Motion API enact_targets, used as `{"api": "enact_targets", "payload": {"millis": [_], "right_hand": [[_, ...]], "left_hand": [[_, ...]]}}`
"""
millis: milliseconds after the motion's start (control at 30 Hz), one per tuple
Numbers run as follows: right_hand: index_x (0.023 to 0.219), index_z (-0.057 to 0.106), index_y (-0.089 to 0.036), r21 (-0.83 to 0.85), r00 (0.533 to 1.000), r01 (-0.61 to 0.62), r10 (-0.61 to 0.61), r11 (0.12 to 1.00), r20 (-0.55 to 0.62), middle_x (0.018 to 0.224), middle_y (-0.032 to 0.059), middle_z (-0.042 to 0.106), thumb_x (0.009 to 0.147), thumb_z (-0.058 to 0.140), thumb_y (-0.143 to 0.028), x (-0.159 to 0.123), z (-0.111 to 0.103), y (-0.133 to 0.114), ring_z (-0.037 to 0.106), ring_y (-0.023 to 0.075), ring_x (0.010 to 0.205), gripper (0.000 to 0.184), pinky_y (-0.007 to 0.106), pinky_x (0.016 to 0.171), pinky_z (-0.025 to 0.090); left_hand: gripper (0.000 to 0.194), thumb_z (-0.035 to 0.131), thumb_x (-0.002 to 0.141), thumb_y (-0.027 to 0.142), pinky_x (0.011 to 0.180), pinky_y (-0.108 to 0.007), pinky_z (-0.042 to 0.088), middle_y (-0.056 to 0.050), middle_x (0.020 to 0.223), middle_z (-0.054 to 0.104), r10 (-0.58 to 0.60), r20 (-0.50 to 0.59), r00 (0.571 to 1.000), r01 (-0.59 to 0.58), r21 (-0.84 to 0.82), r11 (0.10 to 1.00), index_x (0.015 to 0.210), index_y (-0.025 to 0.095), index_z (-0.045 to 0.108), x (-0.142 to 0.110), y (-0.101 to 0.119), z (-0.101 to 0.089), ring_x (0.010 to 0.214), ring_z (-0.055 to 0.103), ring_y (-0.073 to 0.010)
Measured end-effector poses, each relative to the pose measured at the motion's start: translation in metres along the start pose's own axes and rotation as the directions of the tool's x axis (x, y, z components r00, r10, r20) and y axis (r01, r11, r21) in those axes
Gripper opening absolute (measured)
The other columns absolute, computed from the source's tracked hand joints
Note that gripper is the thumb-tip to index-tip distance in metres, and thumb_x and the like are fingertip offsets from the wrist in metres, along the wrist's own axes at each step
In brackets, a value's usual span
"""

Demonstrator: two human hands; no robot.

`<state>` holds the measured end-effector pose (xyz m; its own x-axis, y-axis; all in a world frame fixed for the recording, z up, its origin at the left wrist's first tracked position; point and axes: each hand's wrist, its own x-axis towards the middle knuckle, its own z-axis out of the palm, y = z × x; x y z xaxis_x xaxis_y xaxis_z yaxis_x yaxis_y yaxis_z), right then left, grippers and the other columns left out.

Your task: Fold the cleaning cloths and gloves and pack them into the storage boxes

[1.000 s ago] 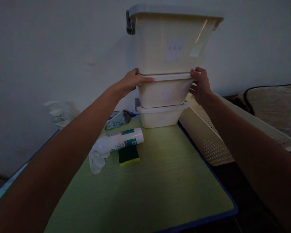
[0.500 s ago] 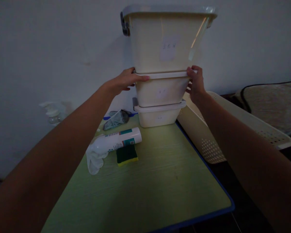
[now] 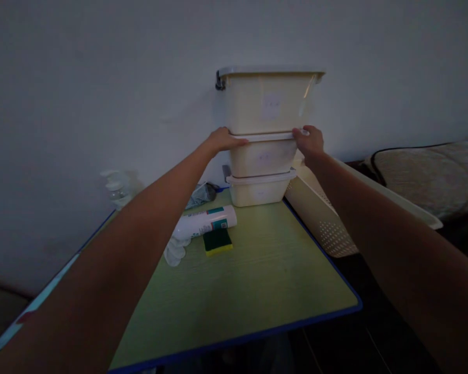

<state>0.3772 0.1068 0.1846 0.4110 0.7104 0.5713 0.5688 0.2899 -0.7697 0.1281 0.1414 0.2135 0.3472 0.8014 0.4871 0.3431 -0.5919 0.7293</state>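
Three cream lidded storage boxes stand stacked at the back of the table. My left hand (image 3: 226,140) grips the left end of the middle storage box (image 3: 253,160) at its lid rim, thumb along the front. On the opposite end my right hand (image 3: 310,140) holds the same rim, fingers curled round the corner. Above rests the largest storage box (image 3: 245,106), with a grey lid and a paper label on its front. The bottom storage box (image 3: 245,195) sits on the table, touching the middle one as far as I can see.
On the green table (image 3: 253,296) lie a white bottle (image 3: 203,223) on its side, a green-yellow sponge (image 3: 217,242), a white glove (image 3: 174,252) and a grey cloth (image 3: 203,195). A pump bottle (image 3: 117,192) stands back left. A perforated basket (image 3: 315,213) is beside the right edge.
The view has shifted back and upward, so the stack looks smaller and lower. Both hands keep their hold on the middle box's rim.
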Motion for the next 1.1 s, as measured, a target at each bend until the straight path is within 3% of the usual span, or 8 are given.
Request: {"api": "enact_targets", "payload": {"millis": [67,200,267,367,500,767,933,1100], "right_hand": [[0.093,0.045,-0.023,-0.062,0.975,-0.045,0.03,0.997,-0.22,0.115,0.0152,0.046,0.073,0.054,-0.039,-0.015,0.001,-0.016,0.032,0.0374,0.125,0.027,0.058,0.099,0.028],[0.1,0.042,-0.026,-0.12,0.96,0.096,-0.124,0.988,-0.251,0.125,0.0153,0.037,0.075,0.049,-0.03,-0.06,0.0,-0.049,0.028,0.0379,0.126,0.027,0.06,0.096,0.03],[0.101,0.041,-0.026,-0.163,0.946,0.249,-0.276,0.955,-0.17,0.125,0.0141,0.036,0.074,0.047,-0.024,-0.084,0.004,-0.06,0.03,0.0371,0.125,0.028,0.059,0.096,0.03],[0.099,0.044,-0.023,-0.238,0.87,0.48,-0.493,0.844,0.006,0.115,0.0147,0.045,0.074,0.043,-0.015,-0.12,0.017,-0.065,0.04,0.0337,0.116,0.027,0.054,0.094,0.034],[0.093,0.051,-0.021,-0.199,0.762,0.623,-0.53,0.756,0.373,0.099,0.0127,0.056,0.077,0.041,-0.012,-0.165,0.05,-0.049,0.053,0.03,0.096,0.021,0.048,0.084,0.043],[0.1,0.059,-0.014,-0.127,0.735,0.599,-0.479,0.791,0.48,0.098,0.0134,0.062,0.088,0.036,-0.02,-0.216,0.111,-0.007,0.057,0.0241,0.092,0.026,0.039,0.083,0.048],[0.113,0.056,-0.013,-0.105,0.712,0.602,-0.473,0.792,0.519,0.113,0.0146,0.058,0.091,0.036,-0.025,-0.219,0.124,0.008,0.051,0.0257,0.107,0.032,0.044,0.095,0.043],[0.12,0.052,-0.016,-0.068,0.693,0.593,-0.465,0.803,0.551,0.115,0.0136,0.056,0.09,0.041,-0.033,-0.217,0.127,0.015,0.047,0.0277,0.111,0.036,0.048,0.097,0.04]], "left_hand": [[0.066,0.079,0.045,0.043,0.1,-0.058,0.027,-0.02,0.119,0.055,-0.057,-0.032,0.998,0.061,0.149,0.987,0.1,0.014,0.056,-0.013,0.011,0.0,0.12,0.042,-0.0432],[0.082,0.066,0.064,0.048,0.104,-0.051,0.024,-0.025,0.133,0.042,-0.003,0.013,1.0,-0.002,0.324,0.946,0.128,0.006,0.038,-0.05,0.017,-0.013,0.128,0.034,-0.0397],[0.079,0.061,0.069,0.047,0.105,-0.051,0.021,-0.024,0.137,0.038,0.03,0.029,0.999,-0.04,0.412,0.911,0.132,0.008,0.034,-0.076,0.009,-0.021,0.131,0.029,-0.0385],[0.07,0.051,0.077,0.05,0.104,-0.05,0.025,-0.022,0.136,0.04,0.033,0.064,0.997,-0.061,0.511,0.857,0.132,0.011,0.034,-0.122,-0.018,-0.027,0.129,0.033,-0.036],[0.053,0.042,0.084,0.05,0.098,-0.045,0.037,-0.016,0.127,0.052,-0.01,0.022,1.0,-0.003,0.51,0.86,0.126,0.017,0.043,-0.18,-0.068,-0.02,0.12,0.046,-0.0307],[0.039,0.047,0.084,0.037,0.094,-0.044,0.042,-0.014,0.113,0.06,-0.028,-0.058,0.998,0.056,0.57,0.82,0.114,0.012,0.051,-0.234,-0.124,-0.014,0.108,0.056,-0.0282],[0.062,0.063,0.073,0.038,0.095,-0.047,0.041,-0.016,0.125,0.052,0.048,-0.033,0.998,-0.014,0.662,0.75,0.126,0.015,0.042,-0.248,-0.138,-0.02,0.114,0.05,-0.0307],[0.068,0.071,0.067,0.037,0.087,-0.045,0.046,-0.015,0.113,0.059,-0.047,-0.075,0.996,0.084,0.648,0.757,0.125,0.016,0.042,-0.25,-0.149,-0.026,0.105,0.057,-0.0309]]}}
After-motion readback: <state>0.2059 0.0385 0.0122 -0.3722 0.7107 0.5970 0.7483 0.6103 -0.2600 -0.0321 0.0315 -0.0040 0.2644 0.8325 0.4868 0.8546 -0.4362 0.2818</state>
